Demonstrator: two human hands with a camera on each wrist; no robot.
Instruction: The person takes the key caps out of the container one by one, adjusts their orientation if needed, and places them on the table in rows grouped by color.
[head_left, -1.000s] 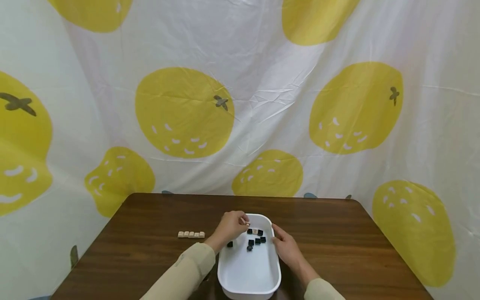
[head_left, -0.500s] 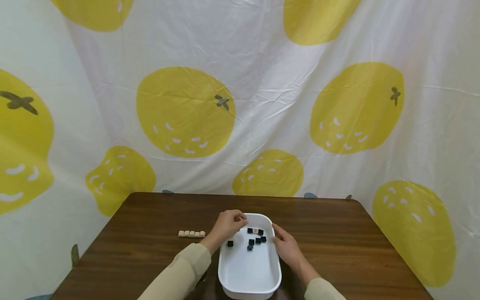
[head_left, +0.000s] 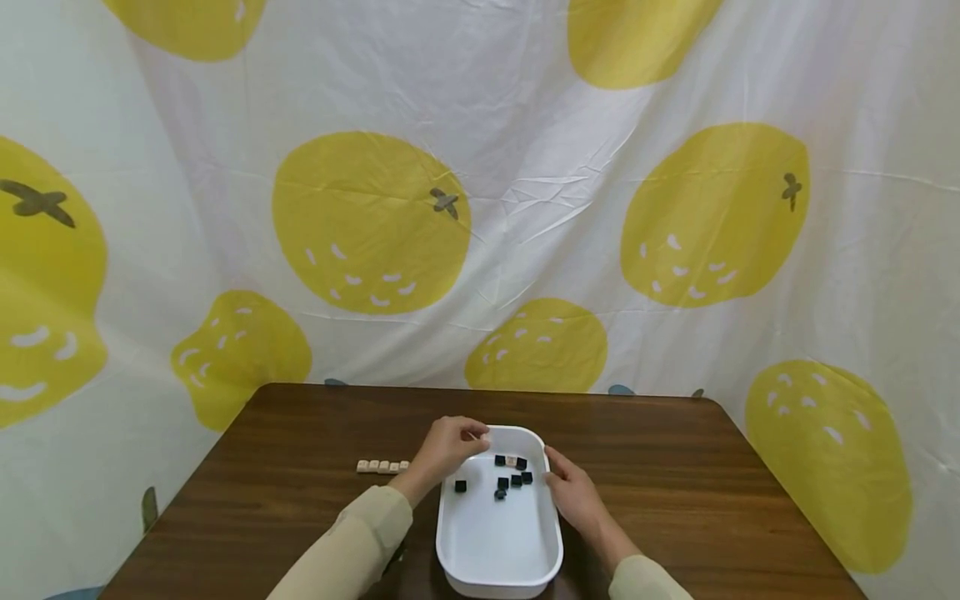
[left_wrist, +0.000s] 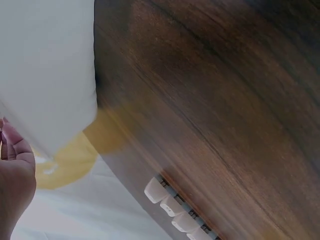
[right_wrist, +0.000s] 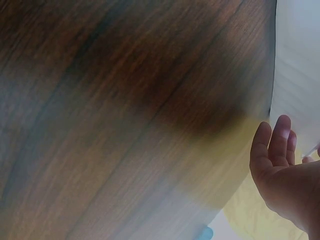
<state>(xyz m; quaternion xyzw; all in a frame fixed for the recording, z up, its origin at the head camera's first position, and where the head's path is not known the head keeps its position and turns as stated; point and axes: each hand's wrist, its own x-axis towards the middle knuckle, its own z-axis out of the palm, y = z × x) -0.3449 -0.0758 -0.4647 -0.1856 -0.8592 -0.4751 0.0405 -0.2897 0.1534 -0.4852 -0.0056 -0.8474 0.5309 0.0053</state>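
Cream plastic keycaps (head_left: 384, 467) sit in a short row to the left of the left hand (head_left: 446, 446), just beside its wrist; the row's long axis runs sideways, its near end pointing at that wrist. Of the two hands, the left is clearly the nearer, since the right hand (head_left: 576, 493) is across a white plastic tray (head_left: 498, 546). The tray's long axis runs away from the person, between the forearms, with both hands toward its far half.

The left thumb and fingers are drawn together at the left rim, pinching what appears to be a small pale piece (head_left: 485, 438), hard to make out against the white. The right hand lies along the opposite wall, fingers loosely bent and touching its outside.

Between the hands, black keycaps (head_left: 503, 483) are scattered on the tray floor, most toward the right hand, with a single cream keycap (head_left: 511, 461) between two of them.

The tray is smooth, with rounded corners and raised walls. The row's keycaps are blocky, with tapered sides and faint markings. Beneath lies a dark brown table (head_left: 675, 500) with streaky wood grain; beyond the hands hangs creased white cloth (head_left: 540, 167) printed with yellow fruit.
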